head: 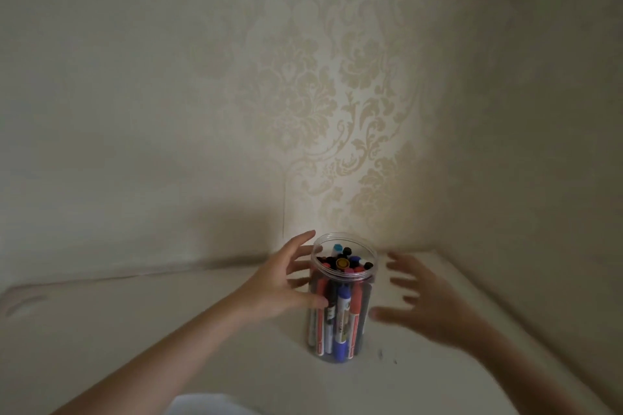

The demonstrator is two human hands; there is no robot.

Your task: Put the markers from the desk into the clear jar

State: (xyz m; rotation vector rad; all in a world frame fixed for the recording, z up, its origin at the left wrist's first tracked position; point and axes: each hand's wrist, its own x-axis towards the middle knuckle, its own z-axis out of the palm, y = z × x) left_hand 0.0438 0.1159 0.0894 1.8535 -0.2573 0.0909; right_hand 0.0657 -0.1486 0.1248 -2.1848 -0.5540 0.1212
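Cream damask wallpaper [337, 94] covers the two walls that meet in a corner behind a pale, smooth desk top [168, 330], which runs right up to both walls, so the room at the back and right is closed off while the surface to the left and toward the person lies bare. Near that corner stands the clear, lidless plastic jar [340, 300], upright, its open rim round and uncovered. The left hand [286, 283] has its fingers spread wide, thumb and fingertips resting against the jar's left wall without closing round it. The right hand [428, 303], blurred, is likewise splayed and holds nothing, its thumb just beside the jar's right wall; whether it touches cannot be told. Inside the jar the red, blue and black markers [340, 320] stand on end, caps up, packed close together. Printing shows on their barrels, but it is too small to read.
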